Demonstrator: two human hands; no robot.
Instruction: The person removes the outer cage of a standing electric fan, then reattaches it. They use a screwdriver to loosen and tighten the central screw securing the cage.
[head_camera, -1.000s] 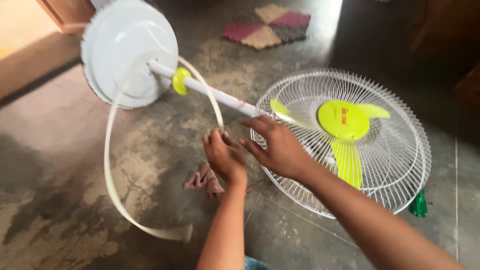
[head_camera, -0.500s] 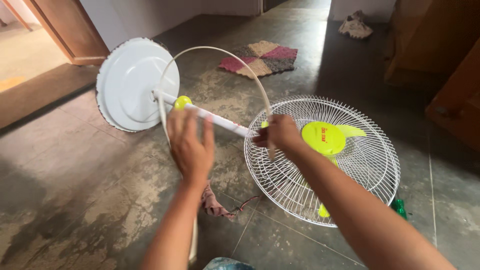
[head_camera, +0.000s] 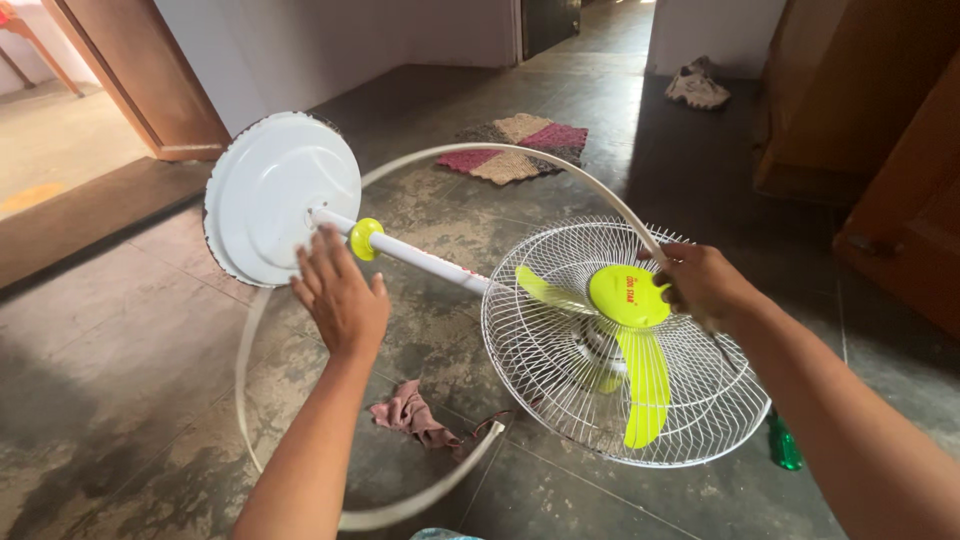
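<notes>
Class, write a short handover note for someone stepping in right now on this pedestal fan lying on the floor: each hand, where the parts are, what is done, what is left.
Left hand: open, fingers spread over the white pole by the round base, near the yellow-green collar.
Right hand: closed on the white grille rim band, a loose hoop looping around the fan.
Rear wire grille and yellow-green blades lie on the floor. A rag and a green-handled screwdriver are beside them.
Done: front grille is off, none in view.
Left: band is not seated on the grille.
</notes>
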